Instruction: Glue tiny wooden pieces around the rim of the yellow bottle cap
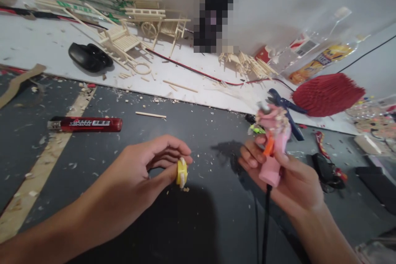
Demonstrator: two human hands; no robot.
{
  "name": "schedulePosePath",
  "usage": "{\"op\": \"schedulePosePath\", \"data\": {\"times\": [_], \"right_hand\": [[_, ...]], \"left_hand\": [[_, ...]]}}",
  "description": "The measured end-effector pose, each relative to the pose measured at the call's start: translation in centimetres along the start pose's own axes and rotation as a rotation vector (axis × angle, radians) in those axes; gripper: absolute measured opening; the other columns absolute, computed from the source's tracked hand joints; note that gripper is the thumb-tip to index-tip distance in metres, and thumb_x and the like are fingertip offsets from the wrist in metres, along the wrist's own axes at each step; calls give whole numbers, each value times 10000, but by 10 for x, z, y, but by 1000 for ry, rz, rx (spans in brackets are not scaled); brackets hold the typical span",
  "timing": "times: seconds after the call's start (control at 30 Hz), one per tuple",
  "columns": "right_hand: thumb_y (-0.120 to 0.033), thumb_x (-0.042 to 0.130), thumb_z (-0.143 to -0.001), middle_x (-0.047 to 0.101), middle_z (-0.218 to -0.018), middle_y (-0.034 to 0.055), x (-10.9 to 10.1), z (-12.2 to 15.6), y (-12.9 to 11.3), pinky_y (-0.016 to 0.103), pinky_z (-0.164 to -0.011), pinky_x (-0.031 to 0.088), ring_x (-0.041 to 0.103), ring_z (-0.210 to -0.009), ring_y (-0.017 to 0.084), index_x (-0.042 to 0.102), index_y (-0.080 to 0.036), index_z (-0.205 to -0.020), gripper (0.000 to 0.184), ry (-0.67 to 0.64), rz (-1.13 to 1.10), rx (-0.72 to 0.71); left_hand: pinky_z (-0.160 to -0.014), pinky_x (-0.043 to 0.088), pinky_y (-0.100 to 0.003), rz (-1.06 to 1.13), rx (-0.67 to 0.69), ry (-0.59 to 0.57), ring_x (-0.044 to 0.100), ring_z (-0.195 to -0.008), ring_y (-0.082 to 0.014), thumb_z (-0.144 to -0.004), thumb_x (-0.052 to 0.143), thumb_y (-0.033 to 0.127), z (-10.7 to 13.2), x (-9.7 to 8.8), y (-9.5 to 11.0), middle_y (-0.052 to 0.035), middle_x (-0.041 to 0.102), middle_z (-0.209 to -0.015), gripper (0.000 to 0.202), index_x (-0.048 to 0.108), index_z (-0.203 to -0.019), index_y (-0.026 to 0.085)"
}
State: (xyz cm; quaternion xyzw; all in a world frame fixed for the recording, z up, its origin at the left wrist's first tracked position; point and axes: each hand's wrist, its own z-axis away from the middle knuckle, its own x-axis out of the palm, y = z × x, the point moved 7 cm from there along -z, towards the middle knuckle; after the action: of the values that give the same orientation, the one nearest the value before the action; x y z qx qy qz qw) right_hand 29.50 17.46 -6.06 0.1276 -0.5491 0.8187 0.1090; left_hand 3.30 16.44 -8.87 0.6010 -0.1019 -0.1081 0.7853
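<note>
My left hand (145, 169) pinches a small yellow ring-shaped piece (182, 172) with a pale stick bit on it, fingers curled, just above the dark floor. My right hand (287, 181) grips a pink glue gun (274, 144) with an orange trigger, nozzle pointing up and left, its black cord (265, 222) hanging down. The two hands are about a hand's width apart.
A red lighter (85, 124) lies on the dark floor at left, a loose stick (150, 114) beyond it. On the white board behind stand small stick-built carts and chairs (136, 33), black shoes (89, 56), a red cable (192, 69), blue clamps (286, 107) and a red spiky paper object (328, 94).
</note>
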Motion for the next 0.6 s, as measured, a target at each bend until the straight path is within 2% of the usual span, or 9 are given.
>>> {"op": "schedulePosePath", "data": {"times": [0.1,0.2,0.27,0.33,0.4,0.43,0.5,0.6], "right_hand": [[-454,998,-725,473,-733,-25,7,6,3,297,-626,468,443,-655,158,749,-250,-807,332,-85,65,-49],[-597,917,-815,513,-657,-7,6,15,15,296,-505,365,433,-589,175,715,-251,-786,403,-113,330,-25],[-584,894,-859,520,-618,4,9,19,23,295,-469,323,424,-553,181,716,-249,-763,391,-167,533,-2],[-493,885,-870,557,-650,33,19,22,23,325,-519,419,491,-591,212,724,-255,-727,322,-294,684,-106],[-478,837,-887,594,-708,65,29,24,18,380,-631,527,569,-674,260,743,-270,-723,281,-391,793,-274],[-494,800,-913,595,-710,71,30,25,17,393,-655,550,584,-688,272,748,-278,-719,295,-400,840,-324],[-522,762,-941,589,-689,71,21,25,18,392,-640,563,606,-685,283,762,-294,-720,318,-342,904,-333],[-526,862,-853,640,-715,67,3,29,21,383,-576,559,668,-697,305,820,-331,-799,207,-284,978,-294]], "left_hand": [[-726,658,-182,-22,2,1,864,-853,-180,-979,788,364,0,-1,-2,0,903,-990,101,785,-1049,291],[-751,660,-161,-16,-4,-7,875,-888,-169,-1024,753,380,1,-2,-5,7,911,-1032,105,779,-1090,303],[-777,665,-149,-3,-1,-19,887,-930,-169,-1051,726,409,1,-2,-5,6,916,-1055,136,773,-1129,309],[-787,663,-129,-33,32,-36,897,-918,-164,-1060,708,442,0,0,-1,10,923,-1035,174,779,-1151,312],[-765,649,-95,-122,77,-25,901,-864,-146,-1055,692,426,-1,0,4,31,927,-987,170,800,-1144,327],[-748,642,-81,-171,103,-4,902,-838,-141,-1041,690,398,-2,-1,7,42,928,-965,165,814,-1129,336],[-742,646,-80,-242,139,50,909,-842,-152,-1004,686,353,-1,-3,11,47,930,-962,179,843,-1090,342],[-763,670,-118,-268,141,70,916,-887,-189,-990,688,365,3,-5,9,27,933,-990,194,864,-1068,336]]}}
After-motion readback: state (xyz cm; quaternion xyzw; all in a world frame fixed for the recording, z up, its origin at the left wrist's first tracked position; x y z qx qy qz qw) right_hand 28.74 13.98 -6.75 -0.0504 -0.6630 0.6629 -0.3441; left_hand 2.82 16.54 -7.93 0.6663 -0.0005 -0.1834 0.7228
